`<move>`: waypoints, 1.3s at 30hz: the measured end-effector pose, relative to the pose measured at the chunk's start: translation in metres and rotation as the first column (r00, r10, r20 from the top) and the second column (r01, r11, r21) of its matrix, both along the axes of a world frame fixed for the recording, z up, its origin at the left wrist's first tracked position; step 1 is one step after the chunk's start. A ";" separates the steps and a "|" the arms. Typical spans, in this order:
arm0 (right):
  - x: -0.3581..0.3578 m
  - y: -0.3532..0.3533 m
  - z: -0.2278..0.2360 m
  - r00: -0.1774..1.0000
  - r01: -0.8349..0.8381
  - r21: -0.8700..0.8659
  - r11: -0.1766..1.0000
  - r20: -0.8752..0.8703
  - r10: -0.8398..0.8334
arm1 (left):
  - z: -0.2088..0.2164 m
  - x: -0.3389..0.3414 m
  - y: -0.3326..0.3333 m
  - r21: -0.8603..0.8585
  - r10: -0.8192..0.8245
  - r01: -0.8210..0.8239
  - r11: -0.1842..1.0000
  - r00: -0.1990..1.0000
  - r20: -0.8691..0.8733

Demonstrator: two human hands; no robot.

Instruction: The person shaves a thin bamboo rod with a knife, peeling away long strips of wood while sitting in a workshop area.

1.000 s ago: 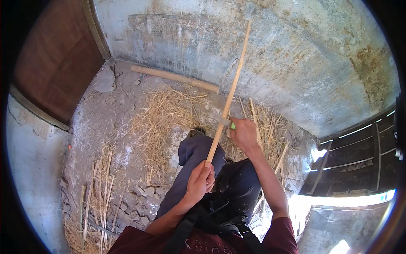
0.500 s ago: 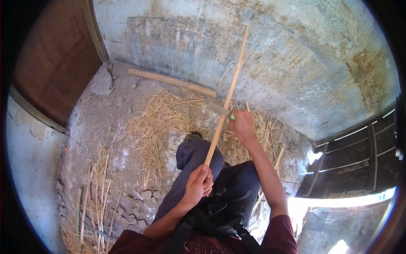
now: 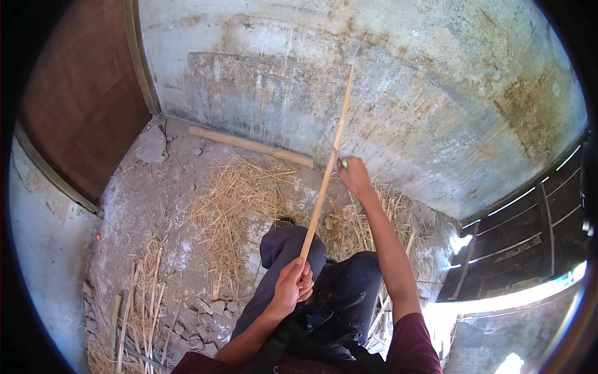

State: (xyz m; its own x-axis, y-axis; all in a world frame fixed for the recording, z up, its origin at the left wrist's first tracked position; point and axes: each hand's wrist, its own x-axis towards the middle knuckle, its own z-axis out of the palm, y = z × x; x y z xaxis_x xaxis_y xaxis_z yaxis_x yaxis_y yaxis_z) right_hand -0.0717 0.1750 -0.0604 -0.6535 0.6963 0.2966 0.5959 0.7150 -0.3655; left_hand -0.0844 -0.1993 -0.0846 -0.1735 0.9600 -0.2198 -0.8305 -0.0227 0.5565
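Observation:
A long pale bamboo strip [image 3: 326, 174] slants up and away from my lap, its far end in front of the wall. My left hand [image 3: 291, 288] is closed round its near end, just above my knees. Farther out, my right hand [image 3: 355, 176] grips a knife [image 3: 344, 163] whose green handle shows only in part. The thin, blurred blade lies at the strip, past its middle; whether it cuts into the bamboo I cannot tell.
Along the wall's foot lies a thick bamboo pole [image 3: 249, 144]. Heaps of shavings [image 3: 233, 193] cover the floor around my legs. Loose bamboo strips [image 3: 149, 305] and stone rubble [image 3: 196, 324] lie at the lower left. A brown door panel [image 3: 78, 100] stands at the left.
My right hand and the knife have moved outward along the strip, away from my left hand. My left hand still holds the near end. The view has tilted up slightly.

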 end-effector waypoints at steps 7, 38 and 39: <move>0.056 -0.119 -0.023 0.989 -0.142 -0.199 0.970 0.002 0.145 | -0.005 -0.017 -0.008 0.021 -0.067 0.064 0.998 0.975 0.211; 0.092 -0.203 0.043 0.862 -0.497 -0.209 0.843 -0.228 0.452 | -0.015 -0.020 0.001 0.308 -0.356 0.187 0.933 0.619 0.700; 0.091 -0.203 0.042 0.858 -0.501 -0.207 0.840 -0.246 0.451 | -0.014 -0.021 0.001 0.307 -0.356 0.188 0.933 0.619 0.701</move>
